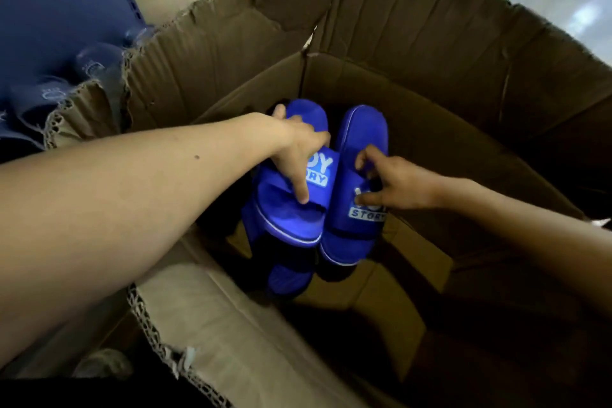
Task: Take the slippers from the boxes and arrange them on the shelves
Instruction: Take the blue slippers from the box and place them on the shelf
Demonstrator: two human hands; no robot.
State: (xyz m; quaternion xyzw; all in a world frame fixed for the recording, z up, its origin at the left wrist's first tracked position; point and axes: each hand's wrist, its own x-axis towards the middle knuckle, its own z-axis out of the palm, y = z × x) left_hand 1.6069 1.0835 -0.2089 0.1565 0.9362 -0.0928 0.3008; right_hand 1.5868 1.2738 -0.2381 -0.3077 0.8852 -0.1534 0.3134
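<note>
My left hand (pixel 298 156) is curled tight round the strap of the left slipper (pixel 288 215), and my right hand (pixel 394 185) pinches the strap of the right slipper (pixel 362 129) just beside it, both down in the cardboard box (pixel 430 43).

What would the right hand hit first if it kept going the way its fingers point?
The right hand, already on the right slipper, would probably meet the left slipper next; depth unclear.

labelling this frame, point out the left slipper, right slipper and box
left slipper (pixel 286 217), head view, on its footbed
right slipper (pixel 362 131), head view, on its footbed
box (pixel 430 99), head view, on its far inner wall
</note>
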